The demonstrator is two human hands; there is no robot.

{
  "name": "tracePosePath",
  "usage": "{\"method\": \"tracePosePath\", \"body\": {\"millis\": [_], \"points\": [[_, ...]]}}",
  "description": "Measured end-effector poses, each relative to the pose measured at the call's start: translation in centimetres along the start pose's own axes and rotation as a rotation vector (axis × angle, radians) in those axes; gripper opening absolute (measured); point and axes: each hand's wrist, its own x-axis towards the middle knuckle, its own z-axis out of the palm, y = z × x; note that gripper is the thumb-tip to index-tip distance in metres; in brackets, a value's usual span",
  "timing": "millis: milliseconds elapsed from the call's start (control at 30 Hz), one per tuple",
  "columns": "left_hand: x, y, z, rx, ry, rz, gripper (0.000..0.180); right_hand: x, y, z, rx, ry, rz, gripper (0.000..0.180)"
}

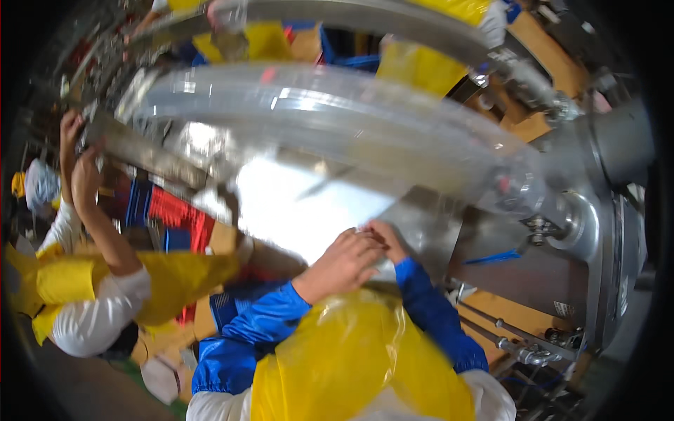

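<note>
My left hand and my right hand are together at the near edge of the shiny steel table. The left hand's fingers are curled over the fingertips of the right, and the right hand's fingers are bent in against them. Whatever lies between them, if anything, is hidden. Beyond my hands, a long, clear plastic tube arcs across the view, blurred in places. Its right end meets a metal fitting on a grey machine. Blue sleeves cover both my forearms, above a yellow apron.
The grey steel machine rises at the right, with a blue strip beside it. At left, a co-worker in a yellow apron raises both hands. Red and blue crates stand behind that person. Other people in yellow are at the far side.
</note>
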Motion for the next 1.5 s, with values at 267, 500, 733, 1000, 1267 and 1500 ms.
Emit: {"method": "tracePosePath", "body": {"millis": [267, 500, 733, 1000, 1267, 1500], "points": [[-15.7, -1.0, 0.6, -0.275, 0.198, -0.804, 0.033, 4.5, 0.0, 17.0, -1.293, 0.047, -0.315, 0.03], [-18.4, -3.4, -0.9, -0.319, 0.471, -0.915, 0.037, 5.9, 0.9, 16.7, -1.592, -0.057, -0.335, 0.039], [-16.4, -4.8, -0.5, -0.342, 0.29, -0.841, 0.037, 5.3, 0.3, 15.9, -1.607, -0.092, -0.653, 0.023], [-14.4, -8.5, 0.6, -0.297, -0.023, -0.922, 0.053, 3.5, -1.9, 14.3, -1.336, -0.11, -0.741, 0.014], [-9.3, -15.4, 5.3, -0.373, 0.269, -0.584, 0.043, -10.4, -9.0, 13.0, -1.193, 0.145, -0.783, 0.027], [-1.1, -4.8, 3.7, -0.298, 0.06, -0.548, 0.037, -16.2, -10.4, 11.9, -0.873, 0.289, -0.552, 0.039]]}}
